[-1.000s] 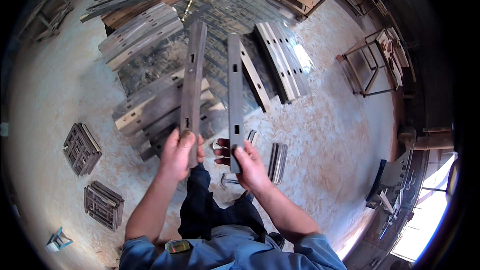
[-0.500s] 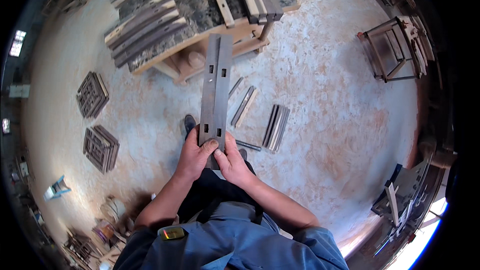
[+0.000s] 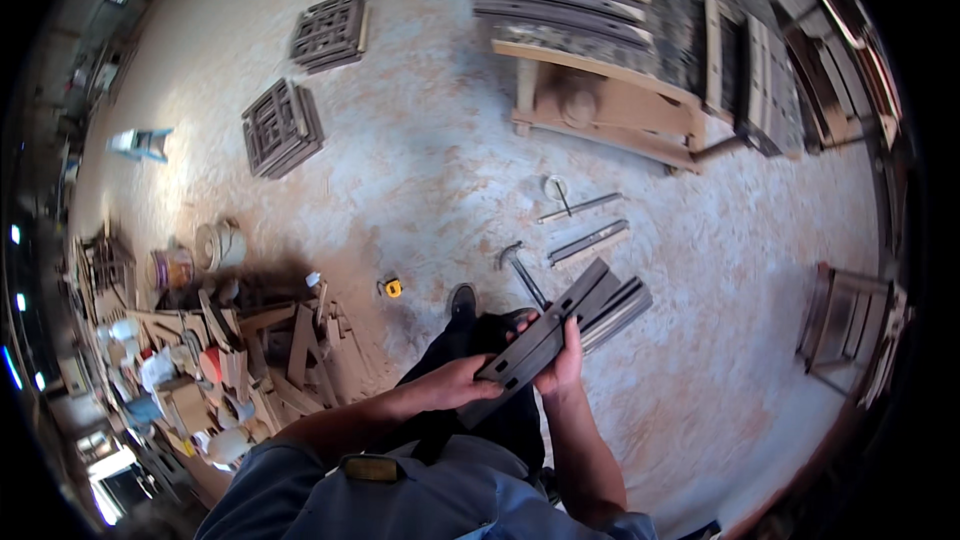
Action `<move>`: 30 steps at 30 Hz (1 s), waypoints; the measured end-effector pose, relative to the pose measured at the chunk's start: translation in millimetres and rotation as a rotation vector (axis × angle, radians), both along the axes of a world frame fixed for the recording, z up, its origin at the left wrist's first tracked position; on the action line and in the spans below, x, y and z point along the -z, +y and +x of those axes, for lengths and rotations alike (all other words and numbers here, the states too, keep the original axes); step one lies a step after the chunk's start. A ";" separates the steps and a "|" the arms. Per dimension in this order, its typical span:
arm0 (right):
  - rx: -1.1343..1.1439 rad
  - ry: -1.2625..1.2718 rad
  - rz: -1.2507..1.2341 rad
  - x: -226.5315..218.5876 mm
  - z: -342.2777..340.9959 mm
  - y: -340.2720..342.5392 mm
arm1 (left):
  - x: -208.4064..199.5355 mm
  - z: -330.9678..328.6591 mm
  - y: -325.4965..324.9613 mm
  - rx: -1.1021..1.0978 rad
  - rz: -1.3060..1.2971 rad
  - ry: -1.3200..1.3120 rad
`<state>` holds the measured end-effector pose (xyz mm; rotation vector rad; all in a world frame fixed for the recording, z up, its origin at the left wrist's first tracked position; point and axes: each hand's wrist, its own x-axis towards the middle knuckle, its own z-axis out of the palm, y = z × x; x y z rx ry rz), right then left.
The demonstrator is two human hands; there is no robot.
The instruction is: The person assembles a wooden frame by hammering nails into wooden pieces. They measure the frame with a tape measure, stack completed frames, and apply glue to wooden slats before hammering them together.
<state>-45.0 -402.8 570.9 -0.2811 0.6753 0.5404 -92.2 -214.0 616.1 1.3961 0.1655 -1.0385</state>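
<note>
Two dark wooden bars with mortise holes (image 3: 541,343) lie together in front of my body, slanting up to the right. My left hand (image 3: 465,383) is closed on their near end. Closed around their right side, my right hand (image 3: 562,362) grips them near the middle, some fingers hidden beneath. Just beyond the bars a hammer (image 3: 523,274) lies on the floor by my foot. A bundle of dark wooden strips (image 3: 625,308) rests on the floor, partly hidden behind the bars.
Short strips (image 3: 588,243) and a small round pot with a stick (image 3: 556,189) lie ahead. A workbench (image 3: 610,60) carries more bars. Lattice panels (image 3: 280,128) are stacked at left, near a yellow tape measure (image 3: 393,287), buckets (image 3: 220,244) and scrap wood (image 3: 295,350). A rack (image 3: 845,325) stands right.
The view has turned left. The bars have tipped from pointing straight ahead to slanting right. My right hand has shifted farther along them, while my left remains at the near end.
</note>
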 end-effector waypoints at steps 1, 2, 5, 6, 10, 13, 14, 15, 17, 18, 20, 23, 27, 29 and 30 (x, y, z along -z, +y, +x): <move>-0.033 0.020 -0.045 -4.4 -2.1 11.8 | 10.1 -8.5 12.0 0.065 -0.020 0.027; -0.151 0.003 -0.051 -3.9 -7.9 16.5 | 11.4 -8.1 18.7 0.127 0.011 0.003; -0.157 0.084 -0.187 19.6 -20.7 45.2 | 11.7 -13.8 27.7 0.077 0.371 -0.322; -0.129 0.109 -0.226 25.2 -22.4 55.3 | -4.0 -4.6 28.4 0.093 0.459 -0.286; -0.275 -0.095 -0.340 24.5 -19.2 81.6 | 7.1 -5.6 39.6 0.047 0.577 -0.192; -0.485 -0.196 -0.492 39.0 -29.7 75.0 | 23.9 -10.4 54.6 0.022 0.500 -0.027; -0.602 -0.237 -0.556 53.3 -40.1 62.5 | 27.0 -7.8 62.5 0.067 0.491 0.019; -0.722 -0.285 -0.615 66.0 -47.6 48.4 | 32.0 -5.8 70.6 0.107 0.488 0.063; -1.299 -0.409 -0.881 81.9 -65.6 13.1 | 67.2 -43.3 82.1 0.105 0.466 0.134; -1.605 -0.674 -0.954 112.2 -92.7 -14.2 | 88.0 -69.7 85.3 0.113 0.462 0.150; -1.912 -0.670 -0.874 145.9 -139.1 -59.1 | 131.7 -131.2 86.5 0.185 0.475 0.275; -1.737 -0.704 -0.614 197.2 -209.5 -139.7 | 152.3 -183.9 84.5 0.389 0.440 0.344; -1.475 -0.341 -0.301 239.2 -239.7 -182.2 | 155.7 -218.7 60.8 0.435 0.520 0.222; -1.483 -0.396 -0.530 195.4 -220.9 -165.7 | 143.9 -208.3 52.7 0.421 0.540 0.275; -1.534 -0.466 -0.657 178.0 -212.1 -157.8 | 140.1 -202.3 49.1 0.407 0.530 0.317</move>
